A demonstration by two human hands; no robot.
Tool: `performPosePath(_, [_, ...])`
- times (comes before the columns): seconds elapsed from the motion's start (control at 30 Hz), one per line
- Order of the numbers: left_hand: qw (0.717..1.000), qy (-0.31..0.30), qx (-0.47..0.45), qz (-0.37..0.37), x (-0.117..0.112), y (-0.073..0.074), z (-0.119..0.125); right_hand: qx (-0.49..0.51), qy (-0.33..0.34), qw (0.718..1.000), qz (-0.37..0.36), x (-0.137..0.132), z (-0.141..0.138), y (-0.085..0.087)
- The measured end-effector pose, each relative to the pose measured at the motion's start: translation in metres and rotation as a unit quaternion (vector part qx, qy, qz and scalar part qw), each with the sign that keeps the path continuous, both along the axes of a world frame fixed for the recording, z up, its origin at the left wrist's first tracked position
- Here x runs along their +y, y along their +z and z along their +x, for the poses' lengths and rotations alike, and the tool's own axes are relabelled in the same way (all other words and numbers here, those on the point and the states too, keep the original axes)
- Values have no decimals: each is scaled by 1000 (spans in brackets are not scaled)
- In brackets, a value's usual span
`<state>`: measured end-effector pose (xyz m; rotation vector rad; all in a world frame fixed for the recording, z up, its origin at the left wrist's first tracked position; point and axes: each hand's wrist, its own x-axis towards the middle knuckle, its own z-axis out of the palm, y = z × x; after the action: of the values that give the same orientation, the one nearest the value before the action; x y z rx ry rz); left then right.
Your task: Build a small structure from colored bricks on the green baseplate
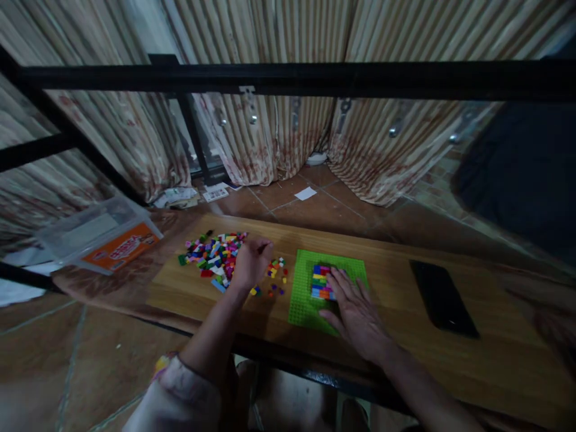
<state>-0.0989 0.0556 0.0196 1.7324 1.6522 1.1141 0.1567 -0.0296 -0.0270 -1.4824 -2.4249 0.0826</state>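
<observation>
A pile of small coloured bricks (213,255) lies on the wooden table (472,360). My left hand (251,263) rests at the pile's right edge with its fingers curled in; what they hold, if anything, is hidden. A few loose bricks (276,277) lie just to its right. A green baseplate (310,309) sits in the middle with a small block of built-up coloured bricks (320,283) on it. My right hand (355,309) lies flat on the baseplate, fingers stretched out and touching the built block.
A black phone (443,297) lies flat on the table to the right. A clear plastic box with an orange label (101,237) stands at the far left. A black metal frame (288,78) crosses overhead, with striped curtains (279,138) and a tiled floor behind.
</observation>
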Motion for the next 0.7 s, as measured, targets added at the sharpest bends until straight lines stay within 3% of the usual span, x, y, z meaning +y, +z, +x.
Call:
performPosePath(0.07, [998,43,50,2,5,6,-28,6,-22,999,27,0,1,-2])
performPosePath(0.17, [985,116,121,-29,6,16,-70,0,4,999,43,2,1,-8])
performPosePath(0.23, [979,105,161,-68,2,21,-90,-4,23,999,43,2,1,-13])
performPosePath(0.3, [970,51,209,-114,-4,24,-97,4,14,999,51,2,1,-18])
performPosePath(0.43, [942,-3,291,-170,-15,19,-74,38,-6,997,72,1,0,-21])
performPosePath(0.57, [923,11,331,-198,-21,7,-41,54,-4,996,71,3,-1,-20])
performPosePath(0.7, [905,18,362,-220,-22,3,-27,63,-15,996,61,4,-1,-16])
